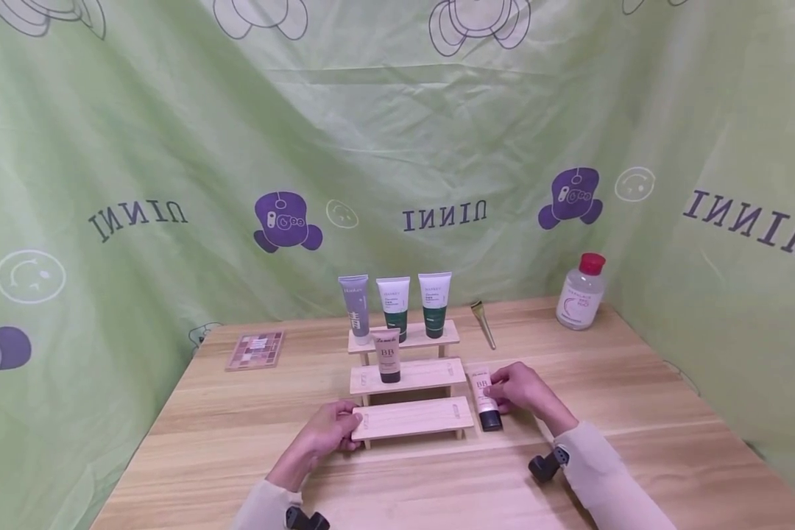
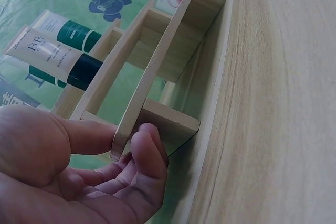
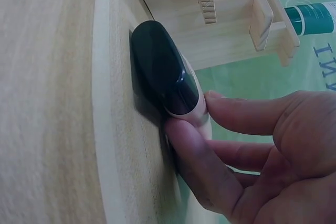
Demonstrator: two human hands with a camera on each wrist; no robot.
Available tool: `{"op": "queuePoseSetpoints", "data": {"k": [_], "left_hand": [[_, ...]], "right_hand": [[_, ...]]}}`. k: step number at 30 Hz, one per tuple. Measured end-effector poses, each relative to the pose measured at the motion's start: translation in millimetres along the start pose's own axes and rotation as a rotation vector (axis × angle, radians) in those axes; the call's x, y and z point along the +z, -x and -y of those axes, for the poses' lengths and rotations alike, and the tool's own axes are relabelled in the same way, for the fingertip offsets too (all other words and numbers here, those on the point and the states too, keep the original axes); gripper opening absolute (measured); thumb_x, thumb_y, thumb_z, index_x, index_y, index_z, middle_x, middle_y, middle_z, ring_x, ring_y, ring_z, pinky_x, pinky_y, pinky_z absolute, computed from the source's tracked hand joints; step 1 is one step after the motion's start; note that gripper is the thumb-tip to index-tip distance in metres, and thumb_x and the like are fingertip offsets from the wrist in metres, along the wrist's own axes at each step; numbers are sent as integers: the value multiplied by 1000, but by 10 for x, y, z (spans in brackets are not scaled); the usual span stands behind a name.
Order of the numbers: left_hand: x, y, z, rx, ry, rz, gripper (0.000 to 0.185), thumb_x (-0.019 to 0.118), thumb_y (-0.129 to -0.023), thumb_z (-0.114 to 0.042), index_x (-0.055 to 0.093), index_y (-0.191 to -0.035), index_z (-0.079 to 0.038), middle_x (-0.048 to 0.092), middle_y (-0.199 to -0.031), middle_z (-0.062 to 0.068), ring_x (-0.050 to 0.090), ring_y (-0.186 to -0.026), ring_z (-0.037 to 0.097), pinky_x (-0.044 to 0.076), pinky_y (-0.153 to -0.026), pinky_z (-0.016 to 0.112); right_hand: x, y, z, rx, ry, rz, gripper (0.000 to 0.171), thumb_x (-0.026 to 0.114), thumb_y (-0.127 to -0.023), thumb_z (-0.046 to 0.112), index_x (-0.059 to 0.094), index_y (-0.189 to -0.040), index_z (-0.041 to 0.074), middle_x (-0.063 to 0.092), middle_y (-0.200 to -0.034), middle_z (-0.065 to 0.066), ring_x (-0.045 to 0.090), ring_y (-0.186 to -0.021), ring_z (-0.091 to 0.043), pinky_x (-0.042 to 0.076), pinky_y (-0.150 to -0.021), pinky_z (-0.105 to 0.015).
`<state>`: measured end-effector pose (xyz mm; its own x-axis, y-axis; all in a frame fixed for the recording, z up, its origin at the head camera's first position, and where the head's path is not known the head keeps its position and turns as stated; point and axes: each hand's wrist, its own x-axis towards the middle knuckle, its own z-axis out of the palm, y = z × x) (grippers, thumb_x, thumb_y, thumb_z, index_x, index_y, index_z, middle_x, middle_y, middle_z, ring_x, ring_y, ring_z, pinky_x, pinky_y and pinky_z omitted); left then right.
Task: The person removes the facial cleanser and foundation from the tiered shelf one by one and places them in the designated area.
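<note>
Your right hand (image 1: pixel 520 394) pinches the beige black-capped BB tube (image 1: pixel 486 398) lying on the table just right of the three-tier pale wooden rack (image 1: pixel 411 418); your left hand (image 1: pixel 327 430) pinches the rack's bottom shelf end, its thumb-and-finger clamp clear only in the wrist view.

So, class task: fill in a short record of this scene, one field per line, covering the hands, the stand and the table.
left hand: grips the lowest step's left end of the wooden stand
right hand: holds a BB tube lying beside the stand
middle step: one upright BB tube
top step: three tubes
table: palette, brush, red-capped bottle
</note>
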<state>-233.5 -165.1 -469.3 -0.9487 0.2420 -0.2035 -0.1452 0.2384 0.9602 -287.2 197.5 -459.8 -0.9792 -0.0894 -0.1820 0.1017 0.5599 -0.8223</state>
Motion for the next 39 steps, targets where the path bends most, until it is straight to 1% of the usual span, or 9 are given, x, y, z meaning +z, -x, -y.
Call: {"op": "queuePoseSetpoints", "data": {"k": [11, 16, 19, 23, 26, 28, 31, 34, 39], "left_hand": [[7, 5, 4, 8, 13, 1, 35, 50, -99, -5, 48, -125, 17, 64, -88, 14, 60, -65, 15, 55, -60, 26], [21, 3, 0, 12, 19, 0, 35, 49, -99, -5, 47, -125, 17, 64, -88, 14, 60, -66, 14, 55, -60, 26], [20, 8, -2, 15, 18, -7, 36, 50, -99, -5, 47, -126, 18, 64, -88, 14, 60, -65, 14, 55, -59, 25], [20, 11, -5, 13, 10, -18, 36, 50, -99, -5, 47, -126, 18, 64, -88, 15, 59, -64, 14, 55, -58, 25], [9, 12, 1, 9, 6, -28, 36, 50, -98, -5, 48, -126, 18, 64, -88, 15, 59, -65, 15, 55, -58, 26], [2, 14, 7, 11, 2, -32, 36, 51, -98, -6, 48, -126, 17, 64, -88, 15, 60, -65, 15, 55, -59, 26], [-1, 18, 21, 13, 2, -28, 37, 52, -98, -6, 48, -126, 17, 64, -88, 16, 60, -65, 15, 56, -59, 26], [4, 20, 34, 15, 4, -24, 36, 52, -97, -6, 49, -125, 17, 64, -88, 16, 59, -64, 15, 56, -58, 25], [18, 25, 31, 24, 9, -23, 35, 52, -97, -6, 50, -124, 16, 63, -85, 14, 59, -63, 13, 55, -58, 25]], "right_hand": [[9, 21, 19, -30, 70, -35, 20, 73, -83, 3, 67, -99, -9, 64, -75, -9, 62, -57, -14, 57, -55, -28], [-30, 23, 27, -22, 143, -36, 20, 70, -87, 12, 69, -95, -6, 65, -72, -9, 63, -58, -16, 56, -55, -29], [-79, 35, 78, -44, 212, -87, 26, 66, -90, 19, 69, -96, -5, 65, -71, -9, 61, -60, -18, 53, -55, -29], [-86, 89, 260, -221, 214, -254, 29, 64, -91, 18, 67, -106, -7, 67, -80, -10, 60, -66, -18, 51, -57, -28], [23, 143, 484, -441, 127, -333, 29, 65, -91, 12, 65, -112, -7, 68, -91, -11, 63, -77, -20, 56, -65, -28], [144, 180, 649, -557, 64, -316, 30, 66, -90, 10, 64, -116, -5, 68, -97, -13, 65, -86, -23, 58, -71, -29], [348, 208, 869, -676, 36, -214, 39, 68, -90, 10, 59, -124, -5, 66, -108, -16, 64, -98, -29, 59, -80, -33], [544, 201, 1035, -722, 60, -120, 48, 70, -89, 14, 54, -130, -5, 62, -117, -20, 62, -105, -33, 58, -85, -39], [776, 149, 1174, -728, 0, -104, 43, 73, -87, 11, 57, -126, -2, 63, -116, -19, 62, -106, -33, 58, -84, -37]]}}
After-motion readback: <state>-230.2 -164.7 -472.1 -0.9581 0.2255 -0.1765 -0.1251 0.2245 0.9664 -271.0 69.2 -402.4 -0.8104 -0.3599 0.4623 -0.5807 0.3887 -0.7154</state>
